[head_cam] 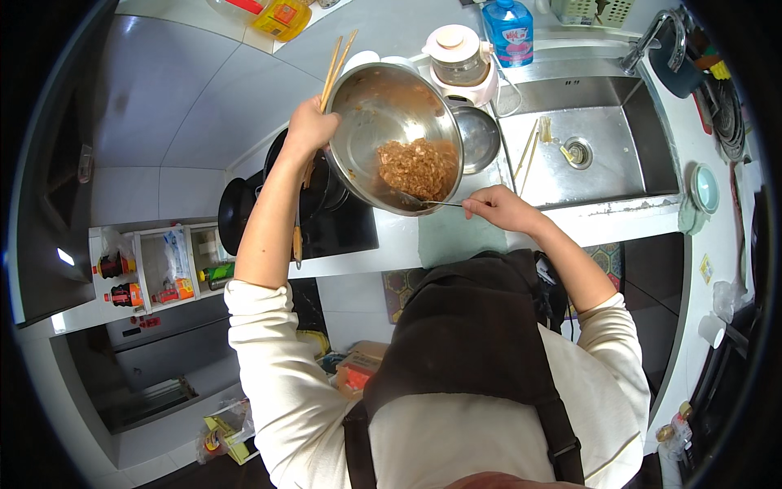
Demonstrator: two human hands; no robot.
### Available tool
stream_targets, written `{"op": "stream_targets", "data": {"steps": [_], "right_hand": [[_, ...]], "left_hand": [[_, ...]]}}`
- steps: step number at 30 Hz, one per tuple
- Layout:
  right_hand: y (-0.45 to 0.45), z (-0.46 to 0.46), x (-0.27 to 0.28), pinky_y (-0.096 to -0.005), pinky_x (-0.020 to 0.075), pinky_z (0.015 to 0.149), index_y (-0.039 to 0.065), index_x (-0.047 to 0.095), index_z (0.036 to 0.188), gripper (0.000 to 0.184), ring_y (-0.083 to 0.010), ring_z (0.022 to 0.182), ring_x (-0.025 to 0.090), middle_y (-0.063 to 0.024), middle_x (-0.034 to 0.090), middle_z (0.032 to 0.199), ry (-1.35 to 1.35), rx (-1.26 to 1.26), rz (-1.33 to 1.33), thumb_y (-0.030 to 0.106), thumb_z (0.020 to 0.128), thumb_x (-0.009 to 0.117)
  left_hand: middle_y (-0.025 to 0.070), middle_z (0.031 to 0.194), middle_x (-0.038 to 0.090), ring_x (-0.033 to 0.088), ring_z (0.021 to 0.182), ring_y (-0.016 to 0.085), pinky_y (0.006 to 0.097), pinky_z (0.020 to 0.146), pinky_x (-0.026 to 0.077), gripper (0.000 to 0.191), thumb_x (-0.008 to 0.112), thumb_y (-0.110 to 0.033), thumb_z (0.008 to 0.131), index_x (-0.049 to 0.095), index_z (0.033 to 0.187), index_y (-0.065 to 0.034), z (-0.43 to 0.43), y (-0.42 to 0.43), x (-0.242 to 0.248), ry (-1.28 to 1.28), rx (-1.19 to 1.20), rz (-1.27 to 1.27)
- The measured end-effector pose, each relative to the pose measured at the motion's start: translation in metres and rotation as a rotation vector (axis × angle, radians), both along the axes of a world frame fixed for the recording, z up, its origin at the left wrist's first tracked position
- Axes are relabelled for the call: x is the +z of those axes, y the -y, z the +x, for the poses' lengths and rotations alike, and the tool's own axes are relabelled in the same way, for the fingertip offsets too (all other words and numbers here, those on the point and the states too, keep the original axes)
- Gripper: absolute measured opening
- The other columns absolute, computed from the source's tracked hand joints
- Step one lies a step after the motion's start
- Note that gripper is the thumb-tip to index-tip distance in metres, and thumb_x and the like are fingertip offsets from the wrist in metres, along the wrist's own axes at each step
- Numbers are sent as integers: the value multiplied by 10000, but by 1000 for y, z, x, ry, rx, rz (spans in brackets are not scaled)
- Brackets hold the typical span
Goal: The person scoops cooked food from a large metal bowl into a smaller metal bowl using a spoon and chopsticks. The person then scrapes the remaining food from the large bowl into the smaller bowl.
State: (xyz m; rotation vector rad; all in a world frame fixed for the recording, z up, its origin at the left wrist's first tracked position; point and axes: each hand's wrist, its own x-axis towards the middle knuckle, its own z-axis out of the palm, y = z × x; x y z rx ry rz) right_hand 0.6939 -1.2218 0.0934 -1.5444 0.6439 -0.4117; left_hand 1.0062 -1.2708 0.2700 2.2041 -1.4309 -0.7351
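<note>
My left hand [310, 127] grips the left rim of a large stainless steel mixing bowl [366, 128] and also holds a pair of wooden chopsticks [338, 67], which point up past the rim. The bowl is tilted, and a mound of brown minced filling [415, 168] lies in its lower right part. My right hand [496, 208] is closed on the handle of a metal spoon [437, 203]; the spoon's head touches the lower edge of the filling. Beneath the bowl's lower right side, a green cloth [461, 235] lies on the counter.
Left of the bowl are a black cooktop [345, 232] and dark pans [235, 214]. A smaller metal bowl [478, 139], a glass kettle [458, 64] and a blue bottle [510, 36] stand to the right. Chopsticks [530, 153] lie in the steel sink [611, 177].
</note>
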Motion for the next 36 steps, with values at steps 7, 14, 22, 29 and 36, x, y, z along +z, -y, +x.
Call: {"op": "stream_targets", "data": {"steps": [7,14,22,29,36], "right_hand": [[22,9,-32,-258,334,491,48,523,551,455,-54,515,393,28,452,523,-19,-417,125,344,857,684],[16,40,-37,-208,404,514,35,646,777,339,-63,517,527,-26,597,557,67,-610,307,364,847,687],[-2,48,-28,-230,206,345,68,544,977,109,-51,368,308,30,429,567,344,-457,788,114,880,563],[-25,47,-25,-249,155,354,96,401,872,112,-57,372,251,39,319,544,334,-337,968,41,834,491],[-39,49,-15,-247,152,350,96,405,877,114,-56,373,250,32,325,545,424,-459,955,18,835,477]], "left_hand": [[8,600,520,425,403,89,236,348,324,190,532,19,739,571,919,-29,-10,8,23,-150,-18,84],[-14,635,514,440,478,67,223,410,348,192,536,23,707,559,888,-35,5,12,40,-212,-24,120],[-16,607,480,412,427,67,218,363,323,214,552,8,685,526,892,-39,8,20,52,-194,-71,198],[-53,610,456,383,430,36,186,359,276,196,680,-194,805,525,831,-76,1,13,52,-94,-122,268],[-50,597,421,342,465,49,222,409,254,483,619,-550,849,502,753,-91,16,-33,51,-177,206,-148]]}}
